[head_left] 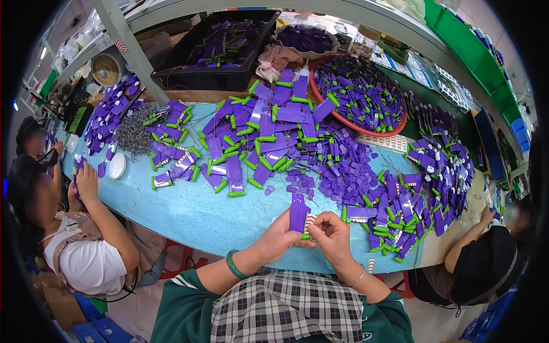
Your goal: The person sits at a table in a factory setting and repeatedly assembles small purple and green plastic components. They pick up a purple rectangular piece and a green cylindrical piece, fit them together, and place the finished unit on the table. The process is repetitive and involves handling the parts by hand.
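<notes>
A flat purple plastic part (298, 212) with a green end is upright in my left hand (273, 240), its fingers closed round the lower part. A red-and-white striped sticker (310, 220) runs along the part's right side. My right hand (334, 239) pinches at the sticker's lower end, close to the green end; whether the sticker lies fully flat there I cannot tell. Both hands are at the table's near edge. Just beyond them lie small loose purple pieces (349, 171), and to the right a heap of purple-and-green parts (394, 223).
More purple-and-green parts (263, 123) cover the middle of the blue table (171, 211). Behind stand a black bin (229, 80) and a red basket (394, 127), both filled. A white round lid (117, 166) lies left. Co-workers sit at left (94, 263) and right (486, 268).
</notes>
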